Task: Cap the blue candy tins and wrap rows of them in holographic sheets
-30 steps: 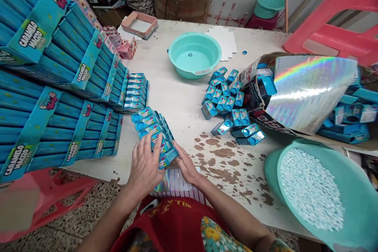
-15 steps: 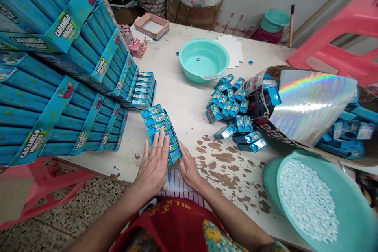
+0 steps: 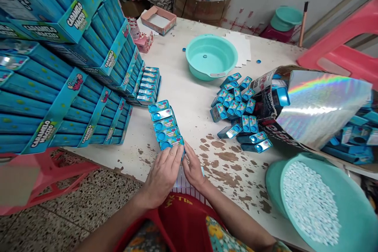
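Note:
A row of several blue candy tins [image 3: 165, 124] stands upright on the table in front of me, with printed lids facing up. The second tin from the far end has a shinier lid. My left hand [image 3: 165, 169] has its fingers pressed together and bent over the near end of the row, hiding part of the closest tin. At the row's near right corner, my right hand [image 3: 193, 165] has its fingers closed against the tins' side. Both thumbs and the lower part of the nearest tin are hard to see.
Stacked blue display boxes [image 3: 59, 102] rise at the left, beside a small filled tray [image 3: 149, 86]. Loose tins [image 3: 233, 102] stand right of centre near a carton [image 3: 267, 98]. An aqua basin [image 3: 211, 57] sits behind; a tub of small pale candies [image 3: 310, 204] is at right.
My left hand has slid from the top of the row toward its near end, uncovering more lids. My right hand stays at the near right corner. The view has shifted slightly.

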Demonstrator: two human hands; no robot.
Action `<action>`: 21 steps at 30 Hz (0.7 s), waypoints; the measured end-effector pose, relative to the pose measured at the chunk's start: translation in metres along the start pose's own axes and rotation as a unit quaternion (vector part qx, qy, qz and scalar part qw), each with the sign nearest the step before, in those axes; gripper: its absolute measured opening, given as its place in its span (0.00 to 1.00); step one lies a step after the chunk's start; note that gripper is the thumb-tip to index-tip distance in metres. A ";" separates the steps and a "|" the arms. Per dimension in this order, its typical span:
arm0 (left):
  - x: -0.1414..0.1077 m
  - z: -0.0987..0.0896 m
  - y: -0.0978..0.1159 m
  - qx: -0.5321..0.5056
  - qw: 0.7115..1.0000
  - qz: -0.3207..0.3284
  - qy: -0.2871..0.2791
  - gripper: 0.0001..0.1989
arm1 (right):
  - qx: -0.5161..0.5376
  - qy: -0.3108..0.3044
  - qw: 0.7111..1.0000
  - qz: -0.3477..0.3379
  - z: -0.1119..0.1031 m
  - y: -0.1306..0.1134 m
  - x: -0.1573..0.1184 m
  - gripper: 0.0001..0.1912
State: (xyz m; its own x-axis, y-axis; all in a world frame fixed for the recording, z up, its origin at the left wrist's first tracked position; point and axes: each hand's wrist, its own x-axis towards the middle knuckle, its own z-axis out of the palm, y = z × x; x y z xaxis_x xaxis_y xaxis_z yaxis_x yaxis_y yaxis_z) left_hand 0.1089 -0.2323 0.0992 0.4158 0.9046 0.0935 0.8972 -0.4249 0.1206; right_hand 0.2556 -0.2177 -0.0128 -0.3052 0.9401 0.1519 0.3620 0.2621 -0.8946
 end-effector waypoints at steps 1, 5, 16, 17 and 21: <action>0.001 -0.002 0.000 0.001 1.000 0.005 -0.005 0.24 | 0.005 -0.001 1.000 0.004 0.000 0.000 0.000 0.30; 0.006 -0.010 -0.002 0.003 1.000 0.019 -0.021 0.24 | 0.027 -0.008 0.999 0.025 -0.002 0.001 0.001 0.27; 0.009 0.021 -0.004 0.018 0.999 0.027 0.020 0.27 | 0.060 -0.018 0.996 0.059 -0.010 -0.004 0.004 0.23; 0.009 0.025 -0.003 0.024 0.999 0.024 0.023 0.27 | 0.072 -0.017 0.995 0.064 -0.012 -0.005 0.003 0.22; 0.005 0.026 -0.009 -0.069 0.997 0.028 0.014 0.31 | 0.159 0.004 0.977 0.146 -0.020 -0.005 0.015 0.22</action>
State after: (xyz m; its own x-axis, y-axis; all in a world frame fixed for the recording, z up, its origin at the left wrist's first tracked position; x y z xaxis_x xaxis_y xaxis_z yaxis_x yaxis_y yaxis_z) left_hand 0.1071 -0.2235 0.0726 0.4581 0.8793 0.1306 0.8430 -0.4763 0.2500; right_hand 0.2672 -0.1999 0.0022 -0.2233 0.9665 -0.1265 0.1409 -0.0964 -0.9853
